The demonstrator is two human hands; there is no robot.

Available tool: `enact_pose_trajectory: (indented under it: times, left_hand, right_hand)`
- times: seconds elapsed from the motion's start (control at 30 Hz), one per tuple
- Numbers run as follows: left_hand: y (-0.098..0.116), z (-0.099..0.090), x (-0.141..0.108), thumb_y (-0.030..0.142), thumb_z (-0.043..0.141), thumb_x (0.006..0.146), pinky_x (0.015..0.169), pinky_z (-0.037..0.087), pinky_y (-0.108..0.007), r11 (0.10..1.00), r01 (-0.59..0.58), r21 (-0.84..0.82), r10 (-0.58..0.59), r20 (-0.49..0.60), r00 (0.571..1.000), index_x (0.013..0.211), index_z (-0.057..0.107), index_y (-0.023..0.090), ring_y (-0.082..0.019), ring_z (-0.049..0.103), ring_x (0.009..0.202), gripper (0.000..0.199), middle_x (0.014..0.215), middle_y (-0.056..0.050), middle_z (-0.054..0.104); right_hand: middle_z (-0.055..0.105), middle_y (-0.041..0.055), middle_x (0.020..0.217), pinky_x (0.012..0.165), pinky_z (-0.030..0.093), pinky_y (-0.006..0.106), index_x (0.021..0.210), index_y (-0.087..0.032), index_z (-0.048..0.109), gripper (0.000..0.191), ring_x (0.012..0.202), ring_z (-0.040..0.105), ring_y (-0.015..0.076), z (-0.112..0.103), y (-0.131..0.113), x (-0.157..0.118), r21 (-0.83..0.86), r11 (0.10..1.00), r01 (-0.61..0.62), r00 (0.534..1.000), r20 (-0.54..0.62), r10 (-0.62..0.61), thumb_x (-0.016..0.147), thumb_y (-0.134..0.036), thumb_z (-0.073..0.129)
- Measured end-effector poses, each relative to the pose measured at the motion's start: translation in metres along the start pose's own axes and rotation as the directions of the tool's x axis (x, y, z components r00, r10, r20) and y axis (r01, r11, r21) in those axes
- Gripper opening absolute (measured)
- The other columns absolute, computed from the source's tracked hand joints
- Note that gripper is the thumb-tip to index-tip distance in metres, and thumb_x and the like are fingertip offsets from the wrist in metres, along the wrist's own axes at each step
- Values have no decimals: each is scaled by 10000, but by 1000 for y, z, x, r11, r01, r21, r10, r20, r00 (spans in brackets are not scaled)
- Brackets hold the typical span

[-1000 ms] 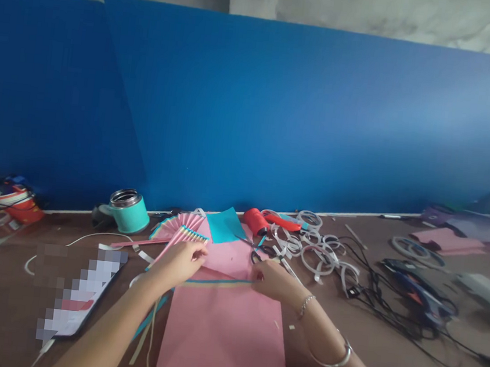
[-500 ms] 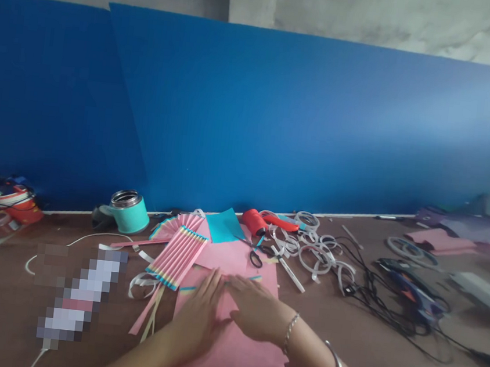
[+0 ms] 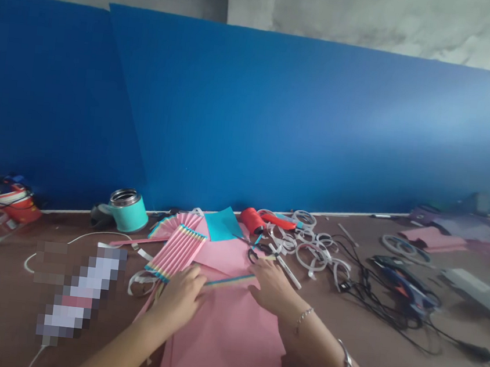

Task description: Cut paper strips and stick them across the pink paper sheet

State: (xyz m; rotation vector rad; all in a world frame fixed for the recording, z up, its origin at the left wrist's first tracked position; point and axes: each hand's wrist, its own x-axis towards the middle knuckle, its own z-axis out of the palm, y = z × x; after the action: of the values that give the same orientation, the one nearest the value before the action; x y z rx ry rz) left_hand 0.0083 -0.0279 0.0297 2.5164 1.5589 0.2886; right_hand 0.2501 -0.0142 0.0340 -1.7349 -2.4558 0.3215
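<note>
A large sheet of pink paper lies in front of me, with a narrow blue-and-yellow band along its far edge. My left hand has its fingers curled at the left end of that band, closed on the paper. At the band's right end, my right hand bends its fingers over the paper edge, thumb lower down; its fingertips are partly hidden. Just beyond the left hand rests a pleated pink paper piece with blue-and-yellow ends. Black-handled scissors lie right by the right fingers.
A blue paper square, a red thread spool and curled white strips lie behind. A turquoise cup stands at left. Black cables and a blue tool occupy the right. A blue panel rises behind the table.
My hands have moved apart from the middle of the paper's far edge, left hand leftward and right hand rightward. The blue-and-yellow band between them now shows.
</note>
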Motion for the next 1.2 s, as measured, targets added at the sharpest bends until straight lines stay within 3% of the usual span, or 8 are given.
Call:
enact_pose_trajectory:
  times: [0.27,0.47,0.63,0.8,0.9,1.03,1.13,1.2]
  left_hand:
    - [-10,9,11,175,569,769,682,421,-255,966,141,-215,-133,53,990,754,612,201,-176,630,799,53,837,-23,655]
    - [-19,4,5,99,587,729,819,444,-290,934,126,-336,-157,-68,985,1021,583,202,-190,612,987,310,1041,-55,668]
    - [-35,3,8,108,544,741,791,463,-320,943,96,-319,-147,-139,979,873,633,178,-206,619,876,174,905,-67,670]
    - [-33,3,9,262,510,792,749,461,-309,903,16,-429,-88,-149,985,813,671,195,-214,618,833,176,867,-74,668]
    - [-26,3,9,273,541,761,758,447,-292,862,21,-507,-87,-106,990,885,683,207,-213,619,856,200,915,-61,686]
    - [-19,4,8,271,503,762,655,410,-265,850,63,-523,-80,-10,997,720,676,194,-194,602,711,194,723,-22,671]
    - [-20,4,10,296,516,739,639,394,-258,793,104,-600,-137,-10,990,651,655,179,-192,580,682,202,656,-11,640]
    - [-23,4,11,324,542,714,630,390,-254,713,139,-687,-199,-8,980,633,649,172,-188,563,664,203,626,-3,619]
  right_hand:
    - [597,45,782,740,382,267,694,-160,613,116,773,527,164,9,11,10,199,975,101,972,-229,-54,731,-132,506]
    - [445,-32,564,557,303,210,638,-160,568,126,588,410,111,12,18,12,401,916,8,958,-264,107,743,-208,517]
    - [380,-50,543,505,262,201,686,-144,611,157,541,335,90,18,32,13,523,850,-57,955,-220,199,732,-271,531]
    - [475,-30,563,510,291,211,778,-141,683,205,537,379,96,28,41,19,645,763,32,952,-253,173,722,-277,539]
    - [587,6,625,533,345,226,809,-157,711,220,572,455,120,30,37,21,684,725,83,941,-292,169,714,-274,551]
    - [685,49,765,612,427,261,852,-171,727,248,678,567,168,26,31,19,719,683,132,936,-317,153,753,-331,565]
    - [704,80,863,689,467,289,966,-156,703,378,777,618,200,19,37,18,759,642,106,876,-377,302,832,-420,468]
    - [706,95,864,701,476,297,1004,-137,684,417,791,634,209,13,44,19,703,711,-17,812,-405,420,860,-407,399]
